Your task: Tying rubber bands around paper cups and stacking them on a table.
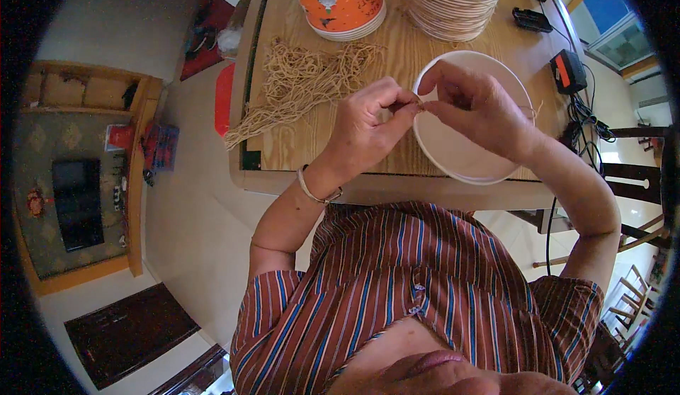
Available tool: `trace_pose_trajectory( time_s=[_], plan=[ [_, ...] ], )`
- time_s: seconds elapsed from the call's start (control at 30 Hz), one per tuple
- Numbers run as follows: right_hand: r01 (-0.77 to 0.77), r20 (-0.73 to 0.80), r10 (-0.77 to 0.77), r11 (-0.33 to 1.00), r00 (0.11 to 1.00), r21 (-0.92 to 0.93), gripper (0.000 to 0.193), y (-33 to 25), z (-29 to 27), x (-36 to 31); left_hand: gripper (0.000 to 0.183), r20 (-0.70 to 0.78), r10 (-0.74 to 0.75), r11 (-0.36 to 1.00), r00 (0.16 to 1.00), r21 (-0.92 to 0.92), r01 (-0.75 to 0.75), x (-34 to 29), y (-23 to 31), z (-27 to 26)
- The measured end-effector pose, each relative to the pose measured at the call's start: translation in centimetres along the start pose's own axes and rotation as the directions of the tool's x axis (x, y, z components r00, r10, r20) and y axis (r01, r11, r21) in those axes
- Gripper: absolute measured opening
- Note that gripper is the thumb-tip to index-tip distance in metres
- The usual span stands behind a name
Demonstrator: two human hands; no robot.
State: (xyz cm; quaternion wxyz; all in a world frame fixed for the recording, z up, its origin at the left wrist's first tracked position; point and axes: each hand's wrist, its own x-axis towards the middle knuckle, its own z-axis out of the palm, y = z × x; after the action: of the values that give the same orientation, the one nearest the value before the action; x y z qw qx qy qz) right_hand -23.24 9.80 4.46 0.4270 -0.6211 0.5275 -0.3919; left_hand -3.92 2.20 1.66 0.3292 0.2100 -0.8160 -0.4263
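Observation:
My left hand [372, 122] and my right hand [482, 108] meet fingertip to fingertip at the left rim of a white round paper tub [464, 150]. Both are closed in a pinch on a short bit of tan cord [418, 104], mostly hidden by the fingers. My right hand reaches across the tub's opening. At the tub's right rim a thin tan cord end [536, 109] sticks out. Left of the tub lies a loose, tangled bundle of tan cords [304, 76] on the wooden table [283, 143].
Behind the cords stands a stack of orange printed paper tubs [343, 9]. A tall stack of pale tubs [457, 2] rises at the far middle. Along the right edge are an orange-and-black box [568, 71], black cables [582, 122] and a black device [531, 19].

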Motion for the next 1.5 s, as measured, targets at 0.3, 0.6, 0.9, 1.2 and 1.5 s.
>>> trace_pose_trajectory(
  time_s=[0.3, 0.6, 0.9, 1.2, 1.5],
  plan=[
    [0.304, 0.004, -0.379, 0.736, 0.926, -0.605, 0.017, 0.1, 0.6, -0.9, 0.008, 0.053, -0.032, 0.999, 0.998, -0.031, 0.034, 0.2, 0.5, -0.3],
    [0.031, -0.114, -0.066, 0.958, 0.991, -0.284, 0.013, -0.3, 0.4, 0.1, 0.008, 0.064, -0.012, 0.999, 0.998, 0.047, 0.009, 0.2, 0.4, -0.2],
    [-0.404, 0.031, 0.403, 0.910, 0.915, 0.092, 0.022, -1.2, -0.2, 0.5, 0.008, 0.047, -0.093, 0.991, 0.995, -0.093, 0.097, -0.2, 0.2, 0.3],
    [-0.418, 0.185, 0.375, 0.800, 0.908, 0.431, 0.029, -0.9, -1.0, 0.3, 0.007, 0.028, -0.087, 0.991, 0.996, -0.096, 0.089, -0.5, 0.2, 0.3],
    [-0.136, 0.089, 0.133, 0.990, 0.987, 0.027, 0.018, -0.8, -0.4, -0.2, 0.009, 0.029, -0.047, 0.998, 0.998, -0.037, 0.049, -0.5, 0.3, 0.3]
  ],
)
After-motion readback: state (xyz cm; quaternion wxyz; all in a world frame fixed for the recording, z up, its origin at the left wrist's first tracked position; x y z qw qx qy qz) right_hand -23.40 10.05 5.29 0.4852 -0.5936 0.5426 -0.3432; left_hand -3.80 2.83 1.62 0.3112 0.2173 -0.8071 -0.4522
